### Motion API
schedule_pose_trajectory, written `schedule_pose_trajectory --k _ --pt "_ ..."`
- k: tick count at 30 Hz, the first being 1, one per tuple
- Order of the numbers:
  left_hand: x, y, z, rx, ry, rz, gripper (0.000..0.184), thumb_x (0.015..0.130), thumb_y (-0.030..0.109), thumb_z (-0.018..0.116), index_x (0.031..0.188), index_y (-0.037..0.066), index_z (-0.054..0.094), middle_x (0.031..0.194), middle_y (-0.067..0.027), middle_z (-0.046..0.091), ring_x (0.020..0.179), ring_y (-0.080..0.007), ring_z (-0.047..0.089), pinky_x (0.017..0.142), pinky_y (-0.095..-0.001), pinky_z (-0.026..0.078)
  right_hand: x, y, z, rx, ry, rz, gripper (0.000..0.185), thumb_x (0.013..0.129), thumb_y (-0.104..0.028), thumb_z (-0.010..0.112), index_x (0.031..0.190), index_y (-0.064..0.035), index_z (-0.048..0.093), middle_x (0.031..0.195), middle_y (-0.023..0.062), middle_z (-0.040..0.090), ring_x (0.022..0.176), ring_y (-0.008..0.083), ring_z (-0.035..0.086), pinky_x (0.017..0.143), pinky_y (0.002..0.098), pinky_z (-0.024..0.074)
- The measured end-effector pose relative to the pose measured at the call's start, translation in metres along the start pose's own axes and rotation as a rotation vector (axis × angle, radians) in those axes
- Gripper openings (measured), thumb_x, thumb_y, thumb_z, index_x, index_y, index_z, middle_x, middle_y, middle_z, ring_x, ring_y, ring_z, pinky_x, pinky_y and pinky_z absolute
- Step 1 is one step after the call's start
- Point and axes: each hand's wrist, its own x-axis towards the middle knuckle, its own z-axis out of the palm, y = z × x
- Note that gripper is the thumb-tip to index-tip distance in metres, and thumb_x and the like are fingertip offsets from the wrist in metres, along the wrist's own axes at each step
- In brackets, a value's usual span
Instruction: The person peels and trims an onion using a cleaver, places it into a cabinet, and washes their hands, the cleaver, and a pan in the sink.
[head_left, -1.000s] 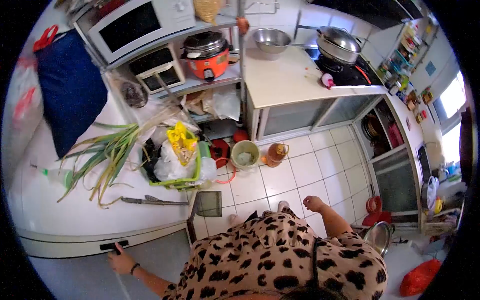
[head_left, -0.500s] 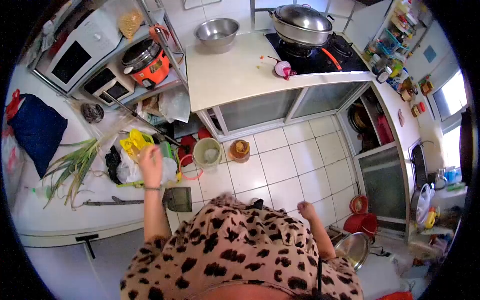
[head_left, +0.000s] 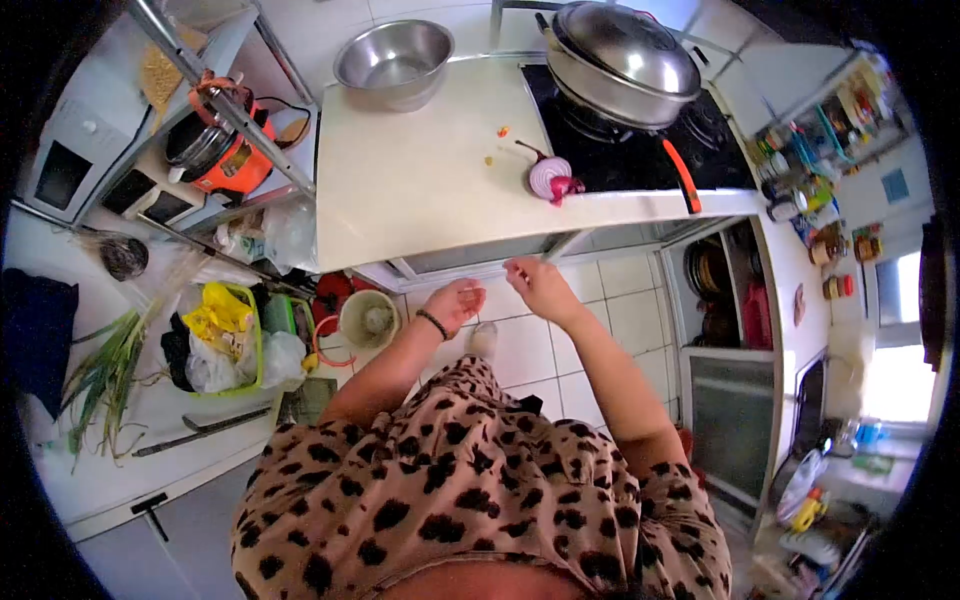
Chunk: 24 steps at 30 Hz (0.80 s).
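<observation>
A: What lies nearest the hands?

B: The pale counter (head_left: 420, 180), straight ahead of the person, its front edge just beyond the right hand (head_left: 540, 287).

A: How are the fingers held?

B: The left hand (head_left: 456, 305) is before the counter, palm turned up and inward, fingers slightly bent away from the palm. The right hand's fingers curve loosely; whether their tips meet, I cannot tell. The two hands are apart.

A: And on the counter?

B: Half a red onion (head_left: 549, 179), cut face showing, near its front edge. A steel bowl (head_left: 400, 95) stands at its back left, bare metal visible inside. The stove (head_left: 640, 175) on its right part bears a pan (head_left: 620, 100); a domed lid (head_left: 630, 50) hides the contents.

A: Off the counter?

B: Front-left of it, a pale bucket (head_left: 350, 328) has something whitish inside, too unclear to name. Farther left of the counter, a green crate (head_left: 258, 350) holds a yellow bag (head_left: 218, 318) and clear plastic (head_left: 212, 370). On the rack (head_left: 275, 155) left of the counter sits a lidded orange rice cooker (head_left: 240, 168), its inside hidden.
</observation>
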Motion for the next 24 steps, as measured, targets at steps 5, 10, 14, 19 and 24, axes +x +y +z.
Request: schedule_pose_trajectory --k 5,10,14,19,24 --pt "0.002 0.013 0.028 -0.077 0.042 -0.067 0.018 0.089 0.019 0.056 0.096 0.003 0.06 0.086 -0.0099 0.065 0.083 -0.0224 0.063 0.074 -0.034 0.053 0.108 0.033 -0.048 -0.474 0.273 -0.091 0.051 0.072 -0.02 0.07 0.118 -0.0093 0.051 0.123 0.0169 0.048 0.112 0.0357 0.047 0.093 0.044 0.0412" --pt "0.006 0.017 -0.001 -0.186 0.046 0.04 0.02 0.091 0.02 0.053 0.097 0.002 0.058 0.088 -0.0106 0.064 0.084 -0.022 0.062 0.076 -0.0365 0.052 0.151 0.054 -0.073 -0.874 0.072 0.08 0.094 0.061 -0.028 0.08 0.139 -0.0187 0.028 0.133 0.0139 0.037 0.118 0.0343 0.041 0.096 0.0456 0.0393" --pt "0.003 0.002 -0.012 -0.015 -0.024 0.325 0.02 0.093 0.021 0.049 0.092 0.003 0.056 0.084 -0.0075 0.06 0.077 -0.0192 0.06 0.067 -0.0333 0.051 0.179 0.072 -0.075 -0.851 -0.091 0.074 0.096 0.06 -0.026 0.08 0.139 -0.015 0.026 0.13 0.0146 0.039 0.115 0.0353 0.042 0.096 0.0442 0.0406" --pt "-0.032 0.042 0.075 -0.036 0.328 0.38 0.013 0.093 0.021 0.051 0.095 0.009 0.055 0.085 -0.0035 0.059 0.08 -0.0137 0.058 0.068 -0.0281 0.049 0.195 0.042 -0.024 -0.505 -0.144 -0.188 0.087 0.058 -0.02 0.074 0.133 -0.0062 0.032 0.13 0.0182 0.039 0.114 0.0403 0.043 0.096 0.0437 0.0436" --pt "0.011 0.097 0.069 0.664 0.608 1.03 0.053 0.086 0.019 0.064 0.131 0.004 0.04 0.126 -0.0143 0.047 0.114 -0.0219 0.047 0.093 -0.0345 0.041 0.202 0.026 0.015 -0.316 -0.34 -0.325 0.086 0.06 -0.024 0.076 0.132 -0.0045 0.032 0.128 0.0169 0.039 0.114 0.0388 0.043 0.095 0.044 0.0437"
